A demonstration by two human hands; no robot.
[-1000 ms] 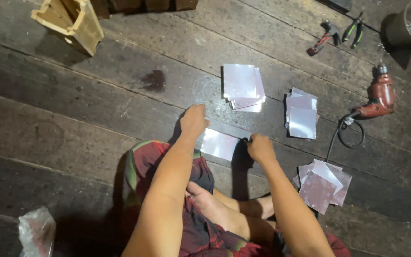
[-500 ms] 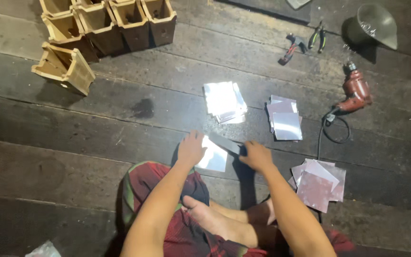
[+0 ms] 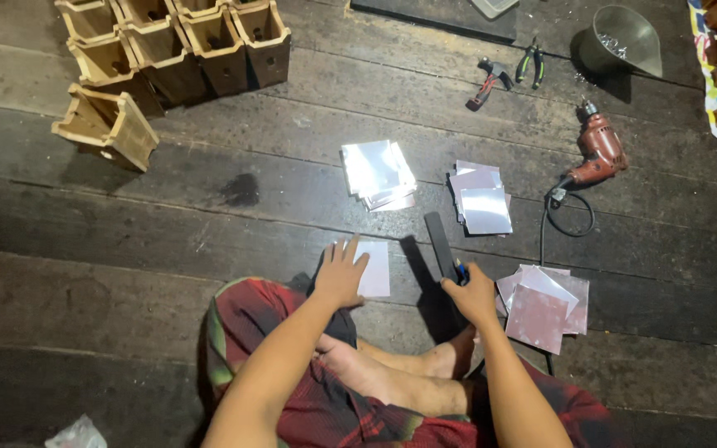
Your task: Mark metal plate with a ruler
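At far left we see wooden boxes (image 3: 172, 50) stacked on the plank floor (image 3: 85, 224), one box (image 3: 108, 126) tipped apart from the rest. A plastic scrap (image 3: 76, 434) lies at the bottom edge. Moving right, our left hand (image 3: 341, 272) lies flat, fingers spread, pressing a pale sheet (image 3: 373, 268) against the floor in front of our crossed legs. Above it sits a shiny stack (image 3: 378, 173) of sheets. Next, our right hand (image 3: 470, 294) has its grip closed around the handle of a dark flat blade (image 3: 441, 245), which points away from us, just beside the sheet. Beyond it lies a second stack (image 3: 483, 199), and to the right of that hand a pinkish pile (image 3: 543, 300). Farther off we see pliers (image 3: 508, 73), a red drill (image 3: 599, 149) with its cord, and a metal bowl (image 3: 628, 40).
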